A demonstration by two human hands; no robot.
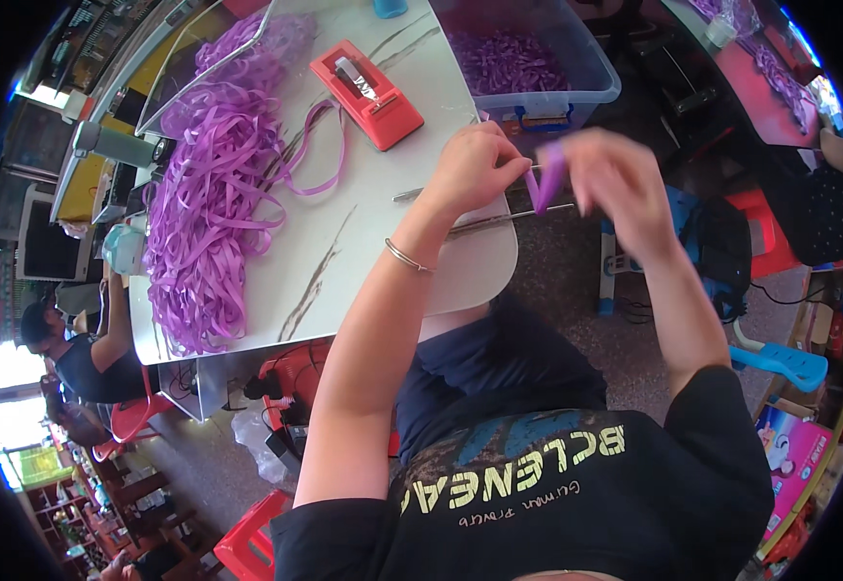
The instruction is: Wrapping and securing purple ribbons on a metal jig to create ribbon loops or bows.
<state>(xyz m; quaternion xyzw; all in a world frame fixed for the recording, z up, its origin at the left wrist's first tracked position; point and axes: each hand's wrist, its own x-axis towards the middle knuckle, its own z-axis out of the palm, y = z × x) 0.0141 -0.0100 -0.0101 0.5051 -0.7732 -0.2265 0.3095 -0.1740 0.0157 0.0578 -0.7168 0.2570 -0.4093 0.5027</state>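
Beyond the table's right edge, my left hand (480, 172) is closed in a pinch at the end of a purple ribbon (545, 184). The ribbon is folded into a short V between my two hands. Facing it, my right hand (620, 184) is smeared by motion, so its grip on the ribbon is unclear. Under my hands, thin metal rods (513, 217) stick out past the table edge. A large heap of purple ribbon (213, 213) covers the table's left side, with one loose strand (330, 174) curling right. A red tape dispenser (367, 95) stands beyond my left hand.
A clear plastic bin (591, 92) of purple ribbon pieces (513, 63) stands at the far right of the white marbled table (344, 252). A green bottle (117, 145) is at the left. Another person (88, 349) sits at far left. A red stool (765, 232) stands right.
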